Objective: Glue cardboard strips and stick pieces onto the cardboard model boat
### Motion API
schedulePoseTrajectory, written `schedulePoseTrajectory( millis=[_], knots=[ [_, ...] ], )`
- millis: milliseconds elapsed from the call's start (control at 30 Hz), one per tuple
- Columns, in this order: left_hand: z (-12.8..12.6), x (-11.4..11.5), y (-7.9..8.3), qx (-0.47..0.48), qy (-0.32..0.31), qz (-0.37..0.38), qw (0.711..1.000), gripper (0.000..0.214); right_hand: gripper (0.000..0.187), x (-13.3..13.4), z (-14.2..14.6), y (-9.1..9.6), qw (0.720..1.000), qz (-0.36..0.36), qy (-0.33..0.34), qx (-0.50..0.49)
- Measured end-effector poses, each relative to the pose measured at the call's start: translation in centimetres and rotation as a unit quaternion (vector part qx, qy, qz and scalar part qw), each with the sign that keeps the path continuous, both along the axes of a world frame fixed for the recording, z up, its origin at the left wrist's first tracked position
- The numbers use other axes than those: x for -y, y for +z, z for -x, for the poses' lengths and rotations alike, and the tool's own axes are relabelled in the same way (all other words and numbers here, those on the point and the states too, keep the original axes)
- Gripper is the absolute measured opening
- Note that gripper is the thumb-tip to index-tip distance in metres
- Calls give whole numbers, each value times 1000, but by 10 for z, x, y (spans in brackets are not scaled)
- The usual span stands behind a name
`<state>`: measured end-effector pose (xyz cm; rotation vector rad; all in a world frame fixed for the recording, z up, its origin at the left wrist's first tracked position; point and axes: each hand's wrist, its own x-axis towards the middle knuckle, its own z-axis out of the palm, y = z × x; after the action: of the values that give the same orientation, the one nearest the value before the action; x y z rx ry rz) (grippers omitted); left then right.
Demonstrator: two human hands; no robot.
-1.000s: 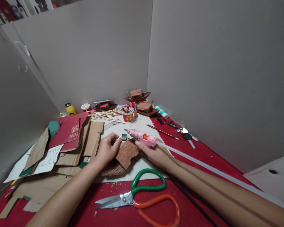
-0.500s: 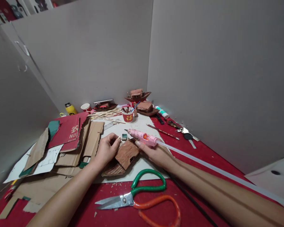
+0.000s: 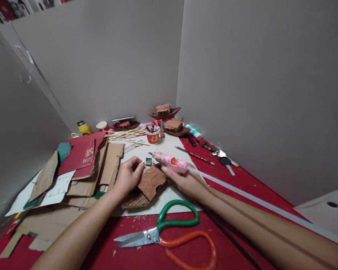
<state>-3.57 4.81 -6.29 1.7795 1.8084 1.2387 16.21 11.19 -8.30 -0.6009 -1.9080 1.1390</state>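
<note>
My right hand (image 3: 183,180) is closed around a pink hot glue gun (image 3: 170,162), its nozzle pointing left and a long clear glue stick (image 3: 231,187) trailing out of its back. Pinched between the thumb and forefinger of my left hand (image 3: 131,172) is a small pale wooden stick (image 3: 141,162); only its tip shows. Between both hands, a brown cardboard model boat (image 3: 152,183) with a roof lies tilted on a white sheet (image 3: 169,204). A small green scrap (image 3: 148,161) sits just beyond the boat, below the nozzle.
Large scissors (image 3: 157,234) with green and orange handles lie in front. Cardboard pieces (image 3: 109,161) are piled at left. Farther back are wooden sticks (image 3: 126,134), a red paper cup (image 3: 153,135) and finished-looking boats (image 3: 165,110). A pencil (image 3: 194,155) and keys (image 3: 227,161) lie at right.
The whole view has shifted very slightly. Both hands keep their hold, and the glue gun and boat stay almost in place.
</note>
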Motion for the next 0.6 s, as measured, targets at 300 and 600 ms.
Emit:
schedulePoseTrajectory(
  millis=[300,600],
  knots=[
    [7,-1,-4,6,-11,6,1000,25,42,1,0,3,1000,-5,-4,6],
    [20,-3,0,76,19,18,997,22,36,5,-6,12,1000,-9,-23,13]
  ],
)
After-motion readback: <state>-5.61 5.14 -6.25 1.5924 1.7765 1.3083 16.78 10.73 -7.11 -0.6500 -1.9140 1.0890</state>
